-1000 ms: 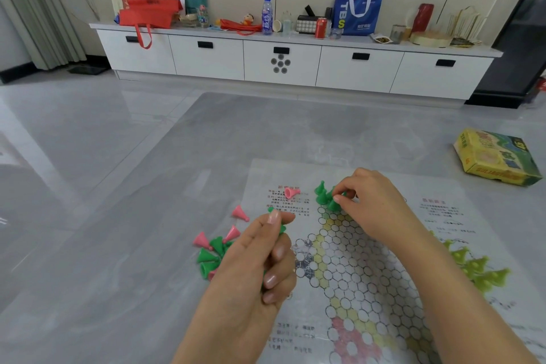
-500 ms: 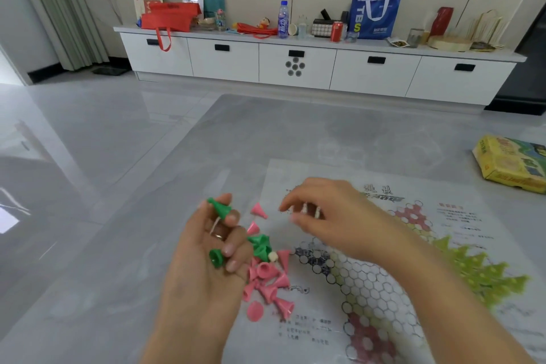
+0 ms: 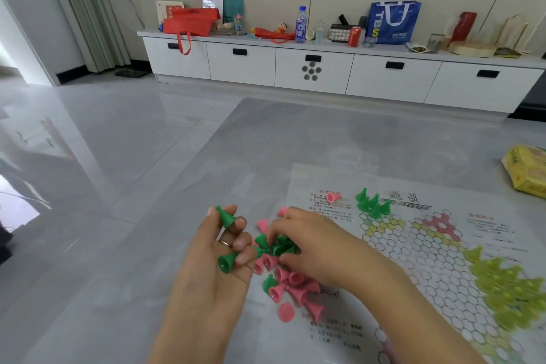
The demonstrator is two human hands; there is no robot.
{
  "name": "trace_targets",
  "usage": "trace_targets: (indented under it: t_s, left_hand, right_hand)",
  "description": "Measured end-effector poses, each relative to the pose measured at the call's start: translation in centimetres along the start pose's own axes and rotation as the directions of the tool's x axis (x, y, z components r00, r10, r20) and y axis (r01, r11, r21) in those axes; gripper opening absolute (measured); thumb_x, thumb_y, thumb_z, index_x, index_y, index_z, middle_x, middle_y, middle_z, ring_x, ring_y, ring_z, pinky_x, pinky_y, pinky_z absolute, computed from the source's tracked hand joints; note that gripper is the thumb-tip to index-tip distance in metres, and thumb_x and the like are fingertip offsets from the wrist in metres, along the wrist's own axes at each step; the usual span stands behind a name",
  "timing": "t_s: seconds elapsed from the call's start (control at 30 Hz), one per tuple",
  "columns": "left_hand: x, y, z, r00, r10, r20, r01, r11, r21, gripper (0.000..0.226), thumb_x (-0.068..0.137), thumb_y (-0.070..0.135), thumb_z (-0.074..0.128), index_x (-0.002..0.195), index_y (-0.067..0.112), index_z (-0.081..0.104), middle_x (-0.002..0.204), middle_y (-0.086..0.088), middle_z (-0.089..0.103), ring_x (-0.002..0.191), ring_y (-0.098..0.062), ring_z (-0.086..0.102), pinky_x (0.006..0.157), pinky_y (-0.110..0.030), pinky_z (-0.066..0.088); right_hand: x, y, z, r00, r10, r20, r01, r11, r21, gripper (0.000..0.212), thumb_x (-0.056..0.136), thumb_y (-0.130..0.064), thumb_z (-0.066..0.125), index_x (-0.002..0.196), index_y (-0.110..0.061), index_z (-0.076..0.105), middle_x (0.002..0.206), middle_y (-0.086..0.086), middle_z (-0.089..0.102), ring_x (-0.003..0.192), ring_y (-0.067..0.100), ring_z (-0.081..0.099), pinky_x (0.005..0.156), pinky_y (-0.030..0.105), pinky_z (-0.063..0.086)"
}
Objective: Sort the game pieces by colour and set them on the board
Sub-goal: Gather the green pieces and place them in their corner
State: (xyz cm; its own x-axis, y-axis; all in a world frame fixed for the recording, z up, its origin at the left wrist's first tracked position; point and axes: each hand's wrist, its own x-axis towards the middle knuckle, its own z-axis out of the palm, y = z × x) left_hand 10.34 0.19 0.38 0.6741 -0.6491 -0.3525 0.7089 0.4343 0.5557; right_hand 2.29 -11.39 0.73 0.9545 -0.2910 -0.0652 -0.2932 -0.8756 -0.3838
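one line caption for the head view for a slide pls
Left hand holds green pieces while right hand picks from the pink-green pile beside the board.

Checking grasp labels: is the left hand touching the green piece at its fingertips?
Touching. The head view shows the left hand pinching the green piece between thumb and fingertips, raised above the table.

Bare grey floor (image 3: 183,174) is lying open left of and beyond the board (image 3: 419,260). The pink-and-green pile (image 3: 291,281) is crowding its near-left edge; the yellow box (image 3: 527,170) is sitting far right.
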Motion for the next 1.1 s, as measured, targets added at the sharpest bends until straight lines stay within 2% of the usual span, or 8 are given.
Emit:
trace_targets:
  t_s: [0.17,0.3,0.5,0.6,0.73,0.83,1.0,1.1]
  left_hand:
    - [0.4,-0.3,-0.2,0.999,-0.011,-0.039,0.012,1.0,0.015,0.022,0.091,0.023,0.046,0.082,0.006,0.058,0.064,-0.007,0.054,0.042,-0.009,0.046,0.037,-0.016,0.041]
    - [0.0,-0.4,0.1,0.999,-0.027,-0.037,0.027,1.0,0.014,0.022,0.09,0.022,0.048,0.082,0.005,0.058,0.066,-0.007,0.055,0.05,-0.011,0.046,0.039,-0.017,0.044]
    - [-0.5,-0.9,0.8,0.998,-0.042,-0.044,0.043,0.999,0.021,0.023,0.089,0.022,0.048,0.08,0.005,0.06,0.063,-0.008,0.057,0.057,-0.014,0.049,0.043,-0.017,0.048]
    - [-0.4,-0.9,0.7,0.998,-0.019,-0.064,0.021,1.0,0.021,0.023,0.09,0.022,0.049,0.079,0.005,0.06,0.063,-0.007,0.061,0.062,-0.016,0.057,0.049,-0.02,0.053]
    - [-0.2,-1.4,0.9,0.996,-0.024,-0.091,0.02,0.999,-0.043,0.018,0.088,0.018,0.05,0.083,0.003,0.059,0.081,-0.014,0.063,0.081,-0.023,0.064,0.073,-0.032,0.053]
    - [-0.5,-2.2,1.6,0.993,-0.115,0.015,0.116,0.989,-0.089,0.021,0.071,0.013,0.056,0.085,-0.001,0.06,0.091,-0.019,0.064,0.086,-0.026,0.065,0.079,-0.038,0.057]
    - [-1.2,-2.8,2.4,0.928,-0.278,0.249,0.321,0.934,-0.155,0.029,0.074,0.017,0.047,0.085,-0.004,0.064,0.081,-0.016,0.07,0.067,-0.021,0.069,0.056,-0.027,0.058]
    - [-0.9,-3.1,2.0,0.928,-0.284,0.24,0.328,0.93,-0.166,0.035,0.077,0.018,0.048,0.098,-0.006,0.062,0.093,-0.02,0.07,0.077,-0.024,0.07,0.068,-0.033,0.059]
  right_hand:
    - [0.0,0.0,0.1,0.999,0.025,-0.022,-0.024,1.0,0.017,0.019,0.084,-0.019,0.057,0.101,-0.026,0.055,0.104,-0.008,0.046,0.094,0.011,0.046,0.079,0.023,0.041]
    - [0.1,-0.3,0.5,0.999,0.042,-0.005,-0.042,0.999,0.008,0.024,0.085,-0.016,0.053,0.107,-0.027,0.055,0.1,-0.005,0.041,0.095,0.015,0.046,0.079,0.028,0.043]
    - [0.2,0.2,0.6,0.998,0.034,-0.052,-0.03,0.997,0.067,0.013,0.083,-0.022,0.058,0.094,-0.024,0.053,0.093,-0.008,0.041,0.088,0.012,0.044,0.073,0.024,0.038]
    - [-0.1,0.6,0.1,0.997,0.051,-0.06,-0.042,0.989,0.144,0.014,0.083,-0.023,0.06,0.096,-0.026,0.056,0.086,-0.015,0.04,0.083,0.005,0.043,0.071,0.017,0.034]
    - [-0.9,0.5,-2.4,0.987,0.064,-0.149,-0.02,0.96,0.278,0.013,0.083,-0.024,0.062,0.094,-0.029,0.058,0.092,-0.013,0.049,0.077,-0.002,0.05,0.068,0.011,0.04]
    - [-1.6,-0.4,-4.2,0.979,0.012,-0.202,0.065,0.928,0.367,0.014,0.08,-0.024,0.064,0.091,-0.032,0.059,0.095,-0.011,0.053,0.08,0.002,0.056,0.073,0.015,0.047]
    - [-2.2,-1.4,-4.2,0.99,-0.06,-0.131,0.094,0.959,0.269,0.022,0.08,-0.033,0.065,0.102,-0.032,0.061,0.099,-0.013,0.052,0.085,0.0,0.054,0.076,0.014,0.045]
    - [-2.4,-1.2,-4.5,0.984,-0.041,-0.173,0.088,0.958,0.275,0.015,0.084,-0.03,0.061,0.098,-0.027,0.065,0.096,-0.012,0.056,0.085,0.001,0.055,0.076,0.014,0.046]
